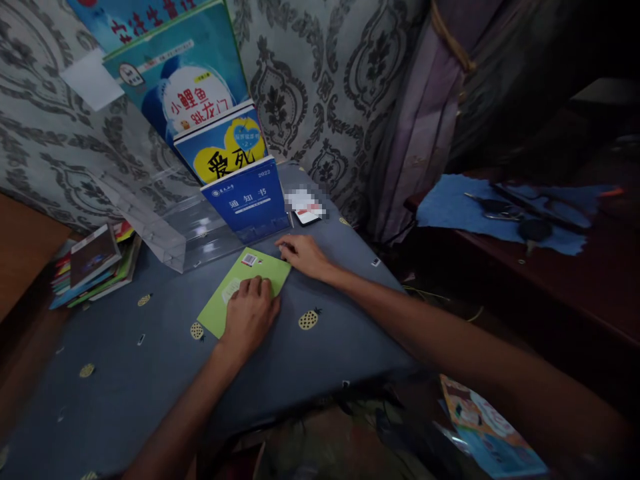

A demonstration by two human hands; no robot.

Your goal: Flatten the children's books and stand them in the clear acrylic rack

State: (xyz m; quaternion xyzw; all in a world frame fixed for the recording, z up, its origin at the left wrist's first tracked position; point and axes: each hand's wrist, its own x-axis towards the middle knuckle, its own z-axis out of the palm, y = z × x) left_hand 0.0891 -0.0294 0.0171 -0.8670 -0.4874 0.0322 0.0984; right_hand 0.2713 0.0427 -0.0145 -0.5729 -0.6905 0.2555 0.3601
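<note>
A light green book (pixel 215 310) with a barcode label lies on the table in front of the book rack. My left hand (pixel 250 313) rests on top of it, palm down with its fingers laid over the cover. Beside the book's far right corner, my right hand (pixel 304 255) has its thumb and fingers drawn together. Whatever they may hold is too small or hidden to name. Just beyond stands a blue booklet (pixel 245 200) marked 2022, at the front of a clear plastic rack (pixel 170 250).
Behind the blue booklet, a yellow-hearted book (pixel 225 150) and a teal book (pixel 175 80) stand in tiers. A stack of books (pixel 97 263) lies left. A partly blurred phone-like object (pixel 307 212) is right of the rack. Tools lie on blue cloth (pixel 450 207).
</note>
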